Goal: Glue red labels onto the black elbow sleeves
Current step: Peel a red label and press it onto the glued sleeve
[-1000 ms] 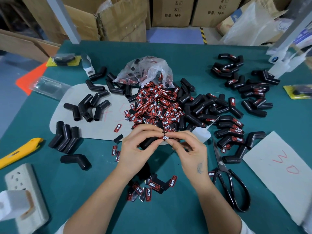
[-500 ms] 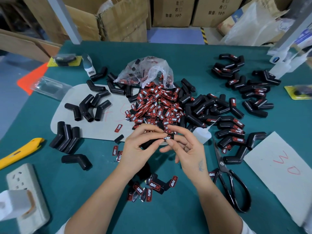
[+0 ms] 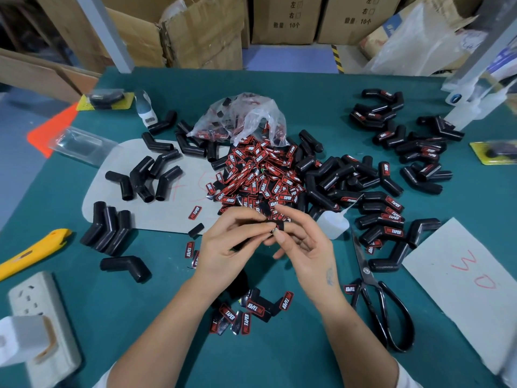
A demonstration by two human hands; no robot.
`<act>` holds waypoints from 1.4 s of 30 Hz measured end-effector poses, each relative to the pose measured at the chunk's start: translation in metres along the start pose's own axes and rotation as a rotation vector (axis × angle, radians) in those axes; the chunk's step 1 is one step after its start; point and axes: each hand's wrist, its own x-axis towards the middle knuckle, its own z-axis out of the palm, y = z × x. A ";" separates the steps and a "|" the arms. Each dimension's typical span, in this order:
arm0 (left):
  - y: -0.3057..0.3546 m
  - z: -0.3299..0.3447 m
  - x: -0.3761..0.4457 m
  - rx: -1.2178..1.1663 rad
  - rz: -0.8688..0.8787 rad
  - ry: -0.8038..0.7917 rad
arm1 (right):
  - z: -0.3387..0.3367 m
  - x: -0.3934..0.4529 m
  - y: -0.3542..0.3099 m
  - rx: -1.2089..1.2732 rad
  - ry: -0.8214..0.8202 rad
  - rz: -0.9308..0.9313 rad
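While our two hands met at mid-frame, we were working one small red-and-black printed label (image 3: 277,226) between them. Our left hand (image 3: 232,245) had its thumb and forefinger pinched on the label's left end, and a dark shape showed under its palm, probably a sleeve, though we could not tell. Our right hand (image 3: 305,247) pinched the other end with thumb and forefinger, the remaining fingers fanned loose; we judged we were peeling or readying the label before gluing.

Nearest us, at lower centre, lay about six loose red labels (image 3: 249,309), likely set aside within reach. At lower right sat one pair of black-handled steel scissors (image 3: 375,301); at lower left, one white power strip (image 3: 42,317) and one yellow utility knife (image 3: 30,253).

Just beyond our right hand lay one small translucent glue bottle (image 3: 334,224), nozzle pointing up-right, kept close for the next step.

Left of centre, on a grey card sheet (image 3: 156,217) and around it, we counted roughly fifteen plain black rubber elbow sleeves (image 3: 140,177), apparently still unlabelled. At centre the heap of red labels (image 3: 260,175), too many to count, spilled from one clear plastic bag (image 3: 240,116). To the right and upper right, labelled black sleeves (image 3: 391,208) lay in two loose groups, a few dozen in all, evidently the finished pile.
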 end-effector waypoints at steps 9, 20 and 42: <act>-0.010 0.001 -0.004 0.108 0.170 0.019 | -0.003 0.002 0.003 0.120 -0.006 0.062; -0.008 0.004 -0.007 0.039 0.188 0.094 | -0.003 0.001 0.005 0.120 -0.003 0.015; 0.003 0.003 0.000 -0.111 -0.084 0.050 | 0.004 -0.005 -0.004 0.051 0.094 -0.012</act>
